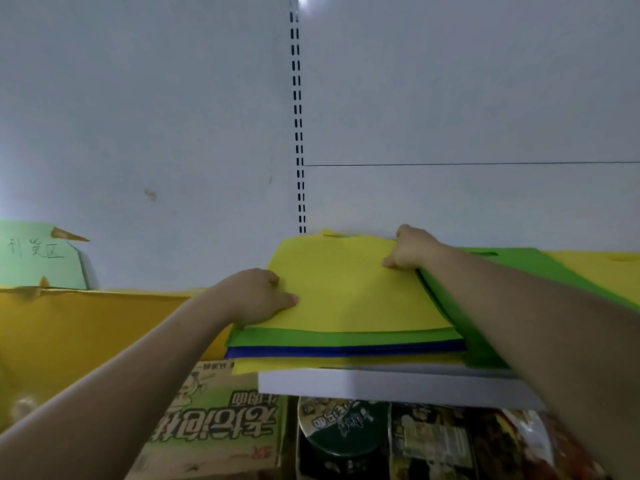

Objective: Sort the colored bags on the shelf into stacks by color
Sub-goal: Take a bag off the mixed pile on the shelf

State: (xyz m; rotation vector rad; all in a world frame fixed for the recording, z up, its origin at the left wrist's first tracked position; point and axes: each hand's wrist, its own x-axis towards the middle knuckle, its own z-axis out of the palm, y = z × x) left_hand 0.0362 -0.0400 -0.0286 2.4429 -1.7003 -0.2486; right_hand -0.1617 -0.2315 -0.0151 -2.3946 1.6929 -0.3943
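Lying flat on a mixed pile at the front of the shelf (381,384), the top yellow bag (349,285) was held at both sides. The left hand (256,296) pinched its near left edge with the thumb on top. The right hand (412,249) was curled round its far right edge.

The main risk, as I judged it, was friction. The cloth looked soft and clingy, so lifting or sliding the top bag could have dragged the green bag (346,337) beneath it along. The blue bag (346,351) and the lowest yellow bag (294,364) already jutted past the shelf's left front corner, and a tug towards the person might have tipped them onto the noodle packs (221,420) below. Gripped only at two edges, the bag could also have sagged in the middle and folded, or a pinch might have caught two layers.

The bag's handle slot showed at its far edge, so it pointed its mouth at the back panel (450,98) and its base at the person. Its long axis seemed to run front to back, though the wide lens made that uncertain.

Just beside the pile on the right lay a green stack (519,271), touching it, and beyond that a far yellow bag (595,268). Left of the shelf stood a yellow carton (86,323) with a green sign (38,254) behind it.
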